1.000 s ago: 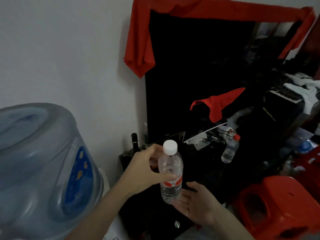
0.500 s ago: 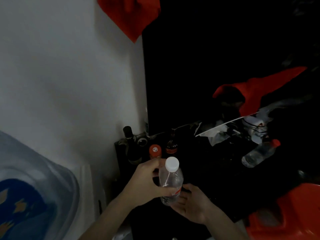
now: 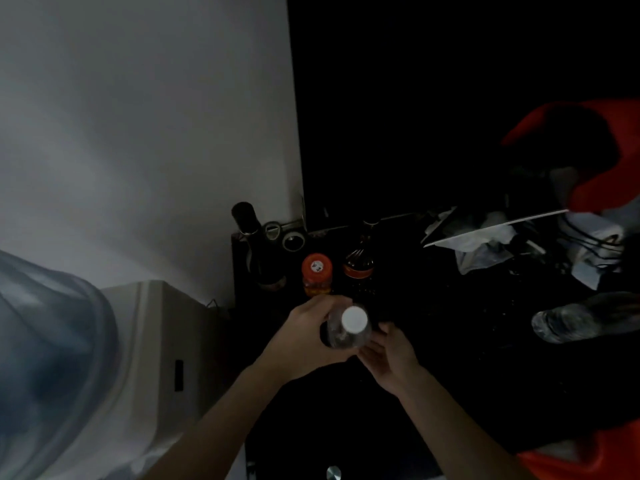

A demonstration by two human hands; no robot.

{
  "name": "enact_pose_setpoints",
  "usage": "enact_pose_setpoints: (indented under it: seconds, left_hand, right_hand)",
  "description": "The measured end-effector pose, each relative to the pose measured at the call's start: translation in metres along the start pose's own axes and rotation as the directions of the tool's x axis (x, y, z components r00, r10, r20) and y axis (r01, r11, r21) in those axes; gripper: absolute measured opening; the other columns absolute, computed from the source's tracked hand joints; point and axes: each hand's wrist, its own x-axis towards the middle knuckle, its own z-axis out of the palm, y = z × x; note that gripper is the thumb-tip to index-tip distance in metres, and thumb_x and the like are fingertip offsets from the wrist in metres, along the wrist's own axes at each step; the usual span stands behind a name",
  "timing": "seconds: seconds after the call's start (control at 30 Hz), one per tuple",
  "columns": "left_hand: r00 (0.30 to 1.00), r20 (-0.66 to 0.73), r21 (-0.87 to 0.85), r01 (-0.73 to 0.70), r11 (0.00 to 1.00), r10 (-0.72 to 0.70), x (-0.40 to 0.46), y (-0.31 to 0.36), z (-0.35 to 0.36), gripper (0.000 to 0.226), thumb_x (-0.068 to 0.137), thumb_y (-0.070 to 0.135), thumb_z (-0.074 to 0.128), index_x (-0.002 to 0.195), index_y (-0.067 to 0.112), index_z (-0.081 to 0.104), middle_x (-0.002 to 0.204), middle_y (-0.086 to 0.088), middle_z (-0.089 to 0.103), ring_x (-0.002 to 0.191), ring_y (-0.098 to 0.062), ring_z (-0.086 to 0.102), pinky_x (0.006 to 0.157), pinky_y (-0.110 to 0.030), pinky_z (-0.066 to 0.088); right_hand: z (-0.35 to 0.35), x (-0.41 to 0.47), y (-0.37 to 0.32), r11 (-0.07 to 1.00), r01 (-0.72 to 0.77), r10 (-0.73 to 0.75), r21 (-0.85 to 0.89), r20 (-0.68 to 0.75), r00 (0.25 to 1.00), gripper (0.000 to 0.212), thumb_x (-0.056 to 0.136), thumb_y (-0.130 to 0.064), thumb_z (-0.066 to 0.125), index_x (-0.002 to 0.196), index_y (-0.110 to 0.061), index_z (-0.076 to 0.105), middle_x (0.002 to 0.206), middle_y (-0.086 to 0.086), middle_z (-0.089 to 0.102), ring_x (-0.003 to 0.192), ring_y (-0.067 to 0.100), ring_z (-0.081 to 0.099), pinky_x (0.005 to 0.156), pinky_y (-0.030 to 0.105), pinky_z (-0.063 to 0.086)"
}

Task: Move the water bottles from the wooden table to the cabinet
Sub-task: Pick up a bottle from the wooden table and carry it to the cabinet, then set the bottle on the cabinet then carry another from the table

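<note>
I count two water bottles: one upright [image 3: 348,329], cap toward me, gripped by my left hand [image 3: 308,336]. My right hand [image 3: 388,355] touches it, fingers relaxed; the other [image 3: 571,322] lies sideways near the surface's [image 3: 433,306] right edge.

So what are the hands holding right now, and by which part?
The left hand grips the white-capped water bottle around its body, below the cap. The right hand touches its lower right side; its grip cannot be told.

water bottle [image 3: 347,330]: clear plastic, smooth white cap
cabinet [image 3: 450,341]: glossy black top
wall [image 3: 138,133]: matt white
dark bottle [image 3: 254,244]: shiny glass
</note>
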Motion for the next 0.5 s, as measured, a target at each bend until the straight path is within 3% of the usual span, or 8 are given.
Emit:
enact_pose_setpoints:
  seconds: [0.07,0.13,0.27,0.4,0.5]
  left_hand:
    - [1.000,-0.023,-0.015,0.019,1.000,-0.019,0.002,-0.004,0.010,0.065,0.071,0.040,0.089,0.128,0.023,0.062,0.126,0.010,0.065,0.117,-0.001,0.062,0.096,-0.023,0.052]
    - [0.998,-0.042,-0.049,0.033,0.998,-0.035,0.004,-0.008,0.018,0.062,0.073,0.040,0.089,0.127,0.025,0.061,0.126,0.013,0.064,0.116,-0.002,0.062,0.096,-0.024,0.053]
    - [0.999,-0.011,-0.044,0.039,0.998,-0.040,0.010,-0.009,0.026,0.064,0.074,0.042,0.089,0.130,0.035,0.058,0.125,0.027,0.060,0.119,0.007,0.058,0.095,-0.011,0.046]
    - [0.993,0.084,-0.015,0.085,0.996,-0.084,0.017,-0.002,0.026,0.065,0.074,0.049,0.086,0.124,0.059,0.046,0.126,0.035,0.054,0.118,0.011,0.055,0.091,-0.006,0.044]
    - [0.980,0.129,0.037,0.150,0.988,-0.154,0.012,0.001,0.023,0.071,0.074,0.049,0.085,0.128,0.062,0.042,0.135,0.033,0.052,0.125,0.008,0.051,0.100,-0.017,0.048]
  right_hand:
    - [0.000,-0.001,-0.005,1.000,0.008,-0.008,0.006,-0.002,1.000,0.045,0.105,-0.032,0.035,0.133,-0.001,0.051,0.144,0.019,0.049,0.135,0.031,0.043,0.112,0.039,0.034]
    - [-0.003,-0.001,-0.009,1.000,0.013,-0.013,0.004,-0.005,1.000,0.043,0.105,-0.031,0.035,0.130,0.000,0.052,0.146,0.020,0.047,0.136,0.031,0.043,0.113,0.040,0.033]
    - [-0.011,-0.004,-0.016,1.000,0.019,-0.018,-0.014,0.028,0.999,0.044,0.106,-0.032,0.035,0.135,-0.003,0.050,0.143,0.017,0.050,0.137,0.031,0.041,0.113,0.040,0.031]
    - [-0.013,-0.007,-0.025,0.997,0.029,-0.021,-0.076,0.096,0.995,0.036,0.104,-0.035,0.040,0.117,-0.009,0.061,0.106,0.005,0.064,0.100,0.021,0.059,0.096,0.038,0.040]
    - [-0.010,-0.018,-0.031,0.987,0.072,-0.052,-0.147,0.135,0.989,0.030,0.101,-0.033,0.045,0.103,-0.012,0.065,0.106,0.006,0.067,0.098,0.022,0.060,0.097,0.041,0.042]
